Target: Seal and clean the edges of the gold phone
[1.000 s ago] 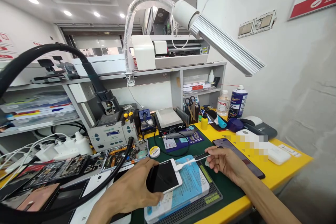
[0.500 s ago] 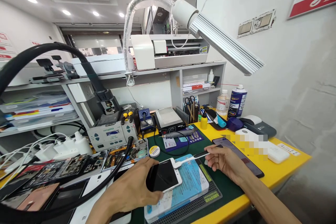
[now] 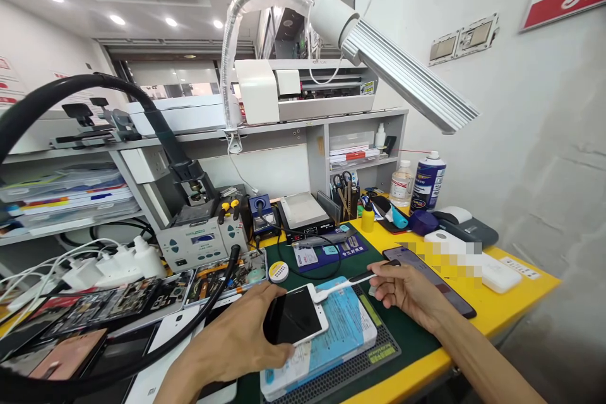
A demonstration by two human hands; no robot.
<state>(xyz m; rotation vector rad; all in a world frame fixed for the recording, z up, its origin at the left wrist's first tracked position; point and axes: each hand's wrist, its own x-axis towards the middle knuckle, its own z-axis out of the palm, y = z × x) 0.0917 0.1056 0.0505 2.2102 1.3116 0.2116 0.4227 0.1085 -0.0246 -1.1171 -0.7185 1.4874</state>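
Observation:
A white phone [image 3: 299, 315] with a dark screen rests on a blue and white box [image 3: 338, 328]. My left hand [image 3: 241, 334] grips its left end, thumb along the near edge and fingers over the far side. At the phone's right end lies the flat white head of a thin tool [image 3: 336, 291], probably a brush; whether it touches the phone, I cannot tell. My right hand [image 3: 402, 290] pinches the tool's dark handle between thumb and fingers, above the green mat. Beneath the box is a grey honeycomb pad [image 3: 331, 379].
Right of my right hand lies a dark phone [image 3: 430, 281], beside a white device [image 3: 473, 262]. A black hose [image 3: 208, 309] curves over phones and parts trays at left. Behind stand a soldering station [image 3: 199, 246], a yellow bottle [image 3: 367, 218] and a spray can [image 3: 427, 182]. A lamp [image 3: 411, 72] hangs above.
The view has shifted very slightly. Both hands, the phone and the tool stay nearly where they were, with a bit more of the tool's dark handle showing.

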